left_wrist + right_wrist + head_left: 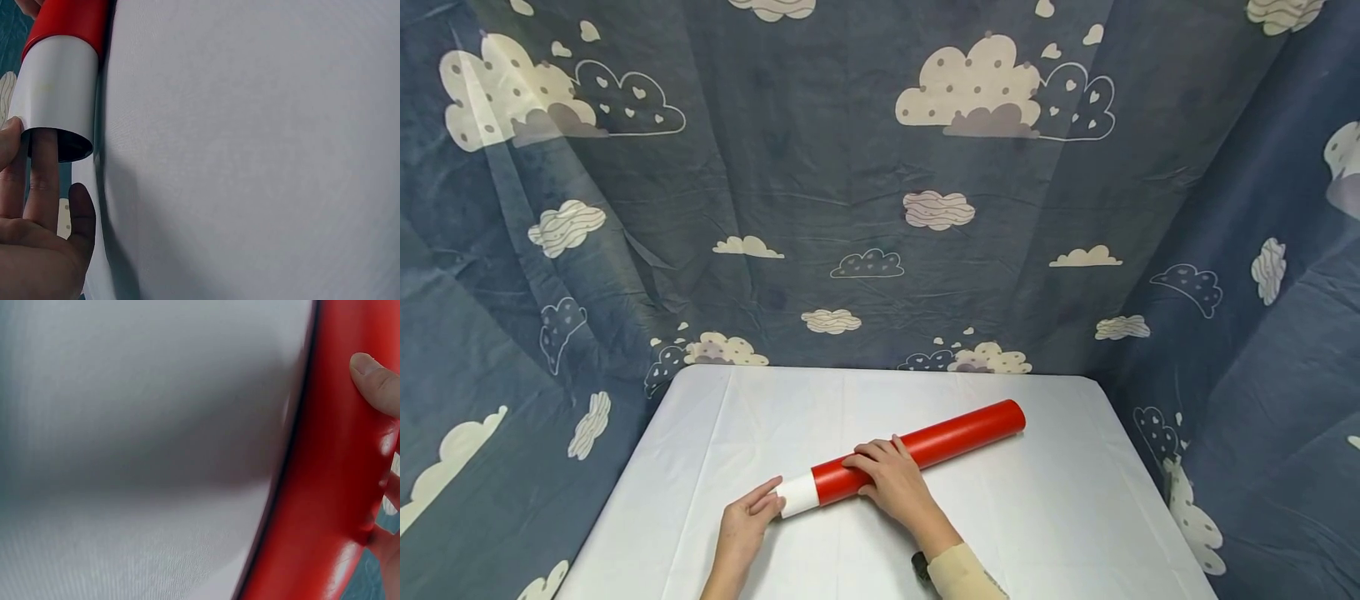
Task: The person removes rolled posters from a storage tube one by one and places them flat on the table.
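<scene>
Tube (958,437), red, lies diagonally on the tabletop (1075,508), far end pointing between 2 and 3 o'clock (12 = far edge). White sleeve (800,494) projects from the opposite end, between 8 and 9 o'clock. Left hand (745,527) pinches the sleeve's rim, thumb outside, fingers inside the opening. Right hand (895,481) grips the red tube, thumb on the near side. Status, as judged: partway. Done: parts nested, red over white. Outstanding: a short white length remains exposed; overlap depth and sliding direction cannot be determined.
</scene>
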{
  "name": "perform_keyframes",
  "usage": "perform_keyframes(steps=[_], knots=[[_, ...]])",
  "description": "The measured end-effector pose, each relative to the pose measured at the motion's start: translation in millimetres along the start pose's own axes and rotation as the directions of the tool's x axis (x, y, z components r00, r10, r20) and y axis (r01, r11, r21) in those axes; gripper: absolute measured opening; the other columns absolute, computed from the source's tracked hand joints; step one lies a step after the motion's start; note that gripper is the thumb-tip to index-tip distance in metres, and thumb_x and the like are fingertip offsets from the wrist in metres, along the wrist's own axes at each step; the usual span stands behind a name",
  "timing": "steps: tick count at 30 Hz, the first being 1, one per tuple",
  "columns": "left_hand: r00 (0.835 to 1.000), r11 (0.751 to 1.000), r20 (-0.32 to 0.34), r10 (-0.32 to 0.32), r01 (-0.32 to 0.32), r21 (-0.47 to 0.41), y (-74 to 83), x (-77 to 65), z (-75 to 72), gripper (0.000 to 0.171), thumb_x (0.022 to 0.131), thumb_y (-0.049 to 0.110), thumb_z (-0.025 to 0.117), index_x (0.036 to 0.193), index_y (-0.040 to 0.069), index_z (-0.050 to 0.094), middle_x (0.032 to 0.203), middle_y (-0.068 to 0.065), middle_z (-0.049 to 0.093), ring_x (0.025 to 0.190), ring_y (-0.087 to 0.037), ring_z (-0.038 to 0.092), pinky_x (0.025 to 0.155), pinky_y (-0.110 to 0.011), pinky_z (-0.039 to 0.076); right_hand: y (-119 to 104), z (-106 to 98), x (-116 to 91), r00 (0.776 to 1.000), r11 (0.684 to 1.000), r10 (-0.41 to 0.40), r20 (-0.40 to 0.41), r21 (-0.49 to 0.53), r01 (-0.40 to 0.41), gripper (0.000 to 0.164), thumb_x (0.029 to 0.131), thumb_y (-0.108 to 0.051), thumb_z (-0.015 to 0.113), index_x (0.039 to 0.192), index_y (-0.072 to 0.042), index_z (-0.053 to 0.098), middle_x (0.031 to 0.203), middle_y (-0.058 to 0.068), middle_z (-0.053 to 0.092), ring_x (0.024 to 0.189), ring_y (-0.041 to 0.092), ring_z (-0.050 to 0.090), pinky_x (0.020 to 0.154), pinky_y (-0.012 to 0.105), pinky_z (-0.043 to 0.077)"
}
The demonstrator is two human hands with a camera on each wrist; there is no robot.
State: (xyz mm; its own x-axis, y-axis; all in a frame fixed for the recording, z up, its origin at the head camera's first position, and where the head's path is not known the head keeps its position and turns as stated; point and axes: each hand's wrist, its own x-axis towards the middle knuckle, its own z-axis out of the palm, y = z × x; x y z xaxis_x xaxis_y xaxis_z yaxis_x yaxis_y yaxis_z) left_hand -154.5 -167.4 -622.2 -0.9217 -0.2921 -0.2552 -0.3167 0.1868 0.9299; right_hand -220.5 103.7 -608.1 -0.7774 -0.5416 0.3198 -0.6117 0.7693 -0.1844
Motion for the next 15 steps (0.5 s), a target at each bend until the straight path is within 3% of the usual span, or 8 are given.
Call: perform_keyframes(steps=[5,15], knots=[[1.0,1.0,-0.005,-0.008,0.008,0.003,0.6,-0.6,-0.1,0.045,0.092,0.025,0.084,0.133,0.012,0.074,0.114,-0.007,0.082,0.117,-0.025,0.076,0.085,-0.019,0.06,5,-2,-2,1.0,1.0,0.0,-0.01,0.01,0.0,0.052,0.081,-0.027,0.093,0.128,-0.034,0.073,0.131,-0.005,0.072,0.128,0.02,0.062,0.12,0.063,0.043],[1.0,1.0,0.0,-0.001,0.001,0.02,0.7,-2.1,-2.8,0.044,0.093,0.027,0.082,0.134,0.013,0.074,0.116,-0.007,0.082,0.117,-0.025,0.075,0.08,-0.012,0.056,14,-7,-5,1.0,1.0,0.016,0.0,-0.003,-0.016,0.051,0.081,-0.027,0.093,0.128,-0.034,0.072,0.131,-0.006,0.072,0.128,0.02,0.062,0.12,0.063,0.043]])
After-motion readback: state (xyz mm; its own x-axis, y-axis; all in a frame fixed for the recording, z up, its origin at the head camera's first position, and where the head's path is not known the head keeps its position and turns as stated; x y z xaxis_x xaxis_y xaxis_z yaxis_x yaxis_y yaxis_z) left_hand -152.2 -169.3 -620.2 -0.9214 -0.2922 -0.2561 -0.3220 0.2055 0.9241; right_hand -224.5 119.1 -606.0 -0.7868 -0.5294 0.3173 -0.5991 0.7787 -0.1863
